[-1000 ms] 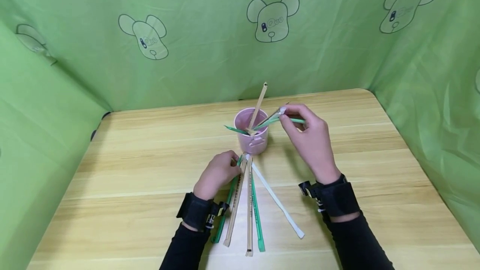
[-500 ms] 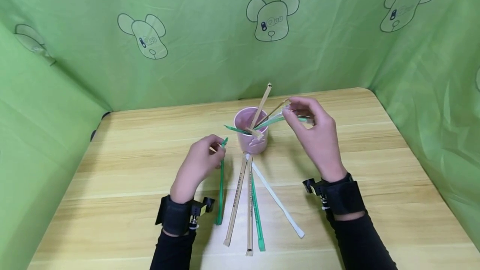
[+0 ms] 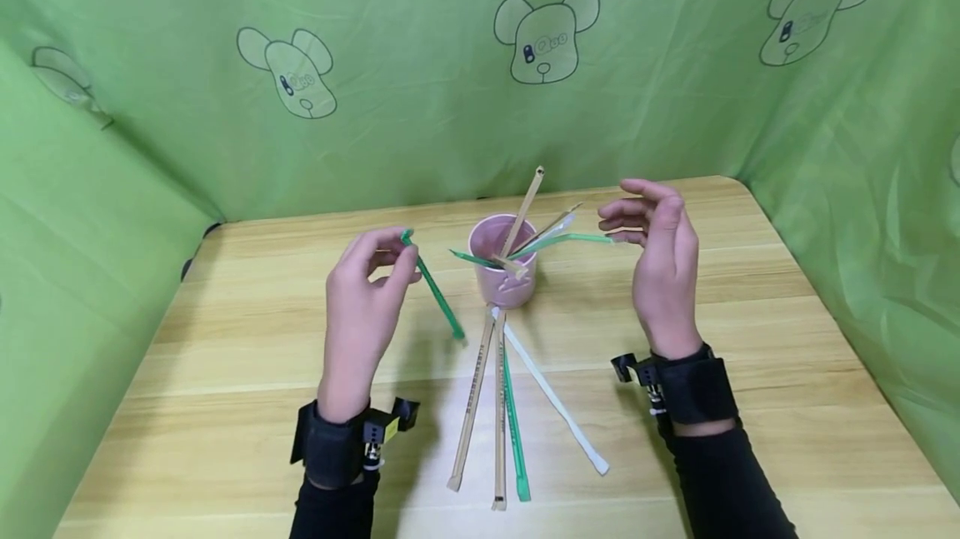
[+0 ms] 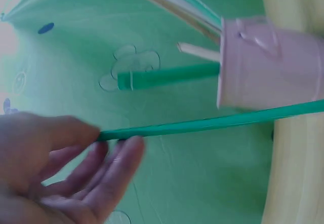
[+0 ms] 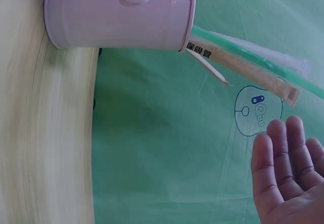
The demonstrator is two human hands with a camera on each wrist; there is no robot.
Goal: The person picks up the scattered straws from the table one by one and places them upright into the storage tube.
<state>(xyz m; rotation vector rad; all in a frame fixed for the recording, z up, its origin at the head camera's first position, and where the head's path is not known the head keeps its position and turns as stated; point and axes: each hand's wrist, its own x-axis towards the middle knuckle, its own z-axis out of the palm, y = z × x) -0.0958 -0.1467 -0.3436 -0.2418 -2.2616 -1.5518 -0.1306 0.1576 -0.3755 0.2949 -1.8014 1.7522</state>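
My left hand (image 3: 367, 293) is raised left of a small pink bucket (image 3: 508, 289) and pinches a green wrapped straw (image 3: 438, 293) near its upper end. In the left wrist view that straw (image 4: 202, 126) stretches from the thumb and fingers past the bucket. My right hand (image 3: 663, 272) is held up on the bucket's right, fingers extended with nothing in them. Its fingertips are near the end of a green straw (image 3: 577, 237) leaning out of the bucket. A tan straw (image 3: 525, 207) and a whitish one (image 3: 557, 229) also poke out of it.
On the wooden table (image 3: 240, 339), in front of the bucket, wrapped straws fan out: two tan ones, of which one tan straw (image 3: 472, 406) lies leftmost, a green straw (image 3: 515, 439) and a white straw (image 3: 558, 406). A green curtain (image 3: 420, 139) encloses the back and sides.
My left hand has picked up the leftmost green straw from the fan and lifted it up and left. My right hand has let go of the straws in the bucket and drawn right.
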